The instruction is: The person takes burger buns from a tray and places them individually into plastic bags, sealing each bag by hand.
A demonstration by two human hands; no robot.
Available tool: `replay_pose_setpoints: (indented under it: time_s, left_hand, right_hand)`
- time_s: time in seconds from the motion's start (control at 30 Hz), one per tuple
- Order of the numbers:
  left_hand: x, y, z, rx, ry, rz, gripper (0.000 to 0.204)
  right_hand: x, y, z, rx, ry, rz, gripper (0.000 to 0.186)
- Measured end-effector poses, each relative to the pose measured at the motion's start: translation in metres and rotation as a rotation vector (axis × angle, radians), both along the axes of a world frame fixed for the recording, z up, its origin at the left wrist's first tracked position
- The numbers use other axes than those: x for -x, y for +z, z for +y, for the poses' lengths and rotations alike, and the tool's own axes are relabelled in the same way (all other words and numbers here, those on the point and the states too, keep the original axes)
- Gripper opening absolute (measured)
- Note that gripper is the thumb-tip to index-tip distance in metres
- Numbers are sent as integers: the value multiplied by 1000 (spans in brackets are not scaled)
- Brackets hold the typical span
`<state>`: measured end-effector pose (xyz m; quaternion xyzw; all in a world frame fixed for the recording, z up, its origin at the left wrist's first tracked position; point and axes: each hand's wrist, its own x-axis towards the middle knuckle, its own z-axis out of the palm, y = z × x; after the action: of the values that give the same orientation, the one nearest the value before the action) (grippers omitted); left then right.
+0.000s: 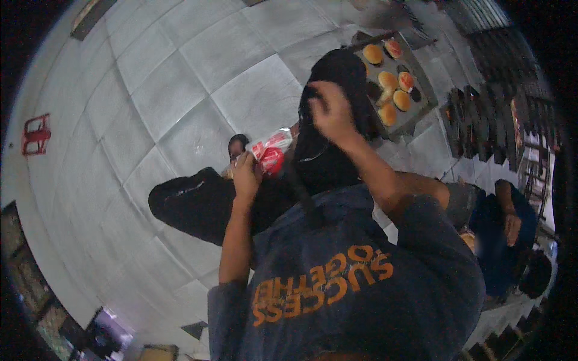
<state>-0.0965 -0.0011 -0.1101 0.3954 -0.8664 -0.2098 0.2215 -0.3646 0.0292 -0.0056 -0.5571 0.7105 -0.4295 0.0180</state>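
My left hand (245, 175) is closed on the edge of a clear plastic bag (272, 147) with red and white print, held low between my legs. What the bag contains, if anything, I cannot make out. Over my right knee (331, 72) hovers my right hand (336, 117), slightly blurred, fingers apart and nothing visible in them. Just beyond that knee, a dark metal tray (423, 75) lies on the floor. On it are several golden round buns (389, 114), and two items with red tops, one a red-topped bun (406, 81).
Pale square tiles (180, 90) cover the floor. Dark stacked racks or trays (481, 126) stand at the right. Close on my right sits another person (506, 240) in dark blue clothing. A red plastic stool (36, 135) is at the far left.
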Motion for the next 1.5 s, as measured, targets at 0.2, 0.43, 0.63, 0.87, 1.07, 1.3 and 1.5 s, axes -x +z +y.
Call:
replay_pose_setpoints:
  time_s: [0.2,0.43,0.63,0.87,1.07,1.3,1.5]
  left_hand:
    - [9,53,4,-520,61,164,25]
    - [7,62,4,-904,384,494,48]
    - [11,63,-11,-418,114,393,14]
    - [-1,70,-40,-859,164,167,21]
    - [-2,84,-41,-1063,471,447,51]
    - [18,86,-16,-1406,585,408,60]
    - [9,91,-15,-1590,790,736,36]
  right_hand:
    - [-71,-46,-52,-839,685,243,41]
    - [-72,-57,-31,-719,773,-175,55]
    - [-66,-32,-39,-1033,800,-184,38]
    - [-45,4,-42,-268,614,-429,32]
    - [142,-12,1,0,-291,-833,25]
    - [307,-229,165,-407,-747,-861,43]
    - [312,-244,179,-61,-646,-1270,32]
